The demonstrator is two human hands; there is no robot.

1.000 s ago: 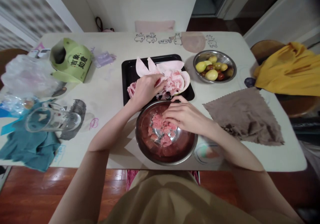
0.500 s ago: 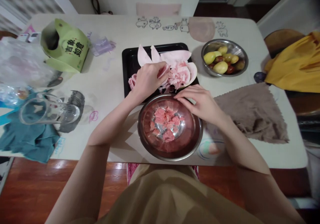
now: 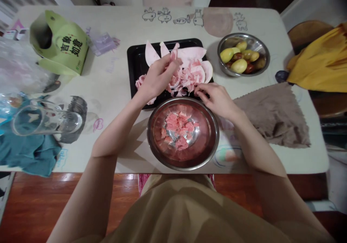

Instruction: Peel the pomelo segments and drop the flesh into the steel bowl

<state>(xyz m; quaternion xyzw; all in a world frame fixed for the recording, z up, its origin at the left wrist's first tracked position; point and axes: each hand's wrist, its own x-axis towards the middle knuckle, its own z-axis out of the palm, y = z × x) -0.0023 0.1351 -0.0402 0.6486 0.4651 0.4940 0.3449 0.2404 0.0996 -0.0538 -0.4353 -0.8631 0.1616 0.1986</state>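
My left hand (image 3: 159,76) is closed around a pinkish pomelo segment (image 3: 174,54) above the black tray (image 3: 132,65). Pale membrane scraps (image 3: 191,77) and thick wedges of pomelo peel (image 3: 192,53) lie in that tray. With fingers pinched together, my right hand (image 3: 215,98) is at the tray's near right edge, beside the scraps; what is between its fingertips, if anything, is too small to make out. Just in front of both hands stands a steel bowl (image 3: 208,147) with torn pink pomelo flesh (image 3: 179,127) at its bottom.
A second steel bowl (image 3: 268,60) of green and brown jujubes (image 3: 239,65) stands at the back right, near a grey-brown cloth (image 3: 273,116). To the left are a green paper box (image 3: 65,47), a glass pitcher (image 3: 46,119) and a teal cloth (image 3: 29,149).
My left hand has turned, and the pale end of the segment now points up from its fingers. My right hand has moved from the bowl's rim to the scraps, its fingers curling in.
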